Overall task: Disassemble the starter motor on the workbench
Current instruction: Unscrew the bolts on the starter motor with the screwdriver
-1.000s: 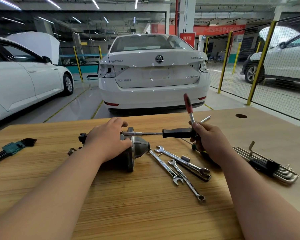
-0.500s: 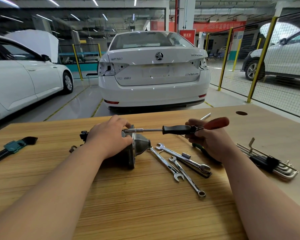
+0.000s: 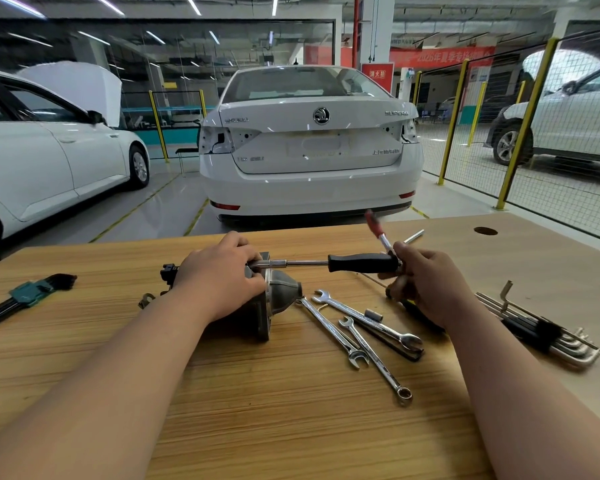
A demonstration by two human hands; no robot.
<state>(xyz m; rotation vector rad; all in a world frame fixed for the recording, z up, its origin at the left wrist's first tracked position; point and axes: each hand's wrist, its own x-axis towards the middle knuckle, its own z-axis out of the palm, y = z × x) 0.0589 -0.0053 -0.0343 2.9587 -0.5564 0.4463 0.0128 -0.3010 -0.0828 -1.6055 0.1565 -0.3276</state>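
The starter motor (image 3: 274,299) lies on its side on the wooden workbench (image 3: 291,427), its cone-shaped metal nose pointing right. My left hand (image 3: 219,275) grips the motor body from above and hides most of it. A black-handled socket driver (image 3: 361,263) runs level from the motor's top right edge to my right hand (image 3: 426,285), which holds the handle's end. A red-handled ratchet lever (image 3: 376,230) sticks up and to the left from that end, blurred.
Three wrenches (image 3: 368,323) and a small socket (image 3: 374,314) lie right of the motor. A hex key set (image 3: 548,330) is at the right, another with a green holder (image 3: 25,296) at the left. A metal rod (image 3: 414,236) and a hole (image 3: 485,231) sit at the far edge.
The red lever swung from upright down to the right, then back up to the left. My left hand stayed on the motor. The camera shifted slightly.
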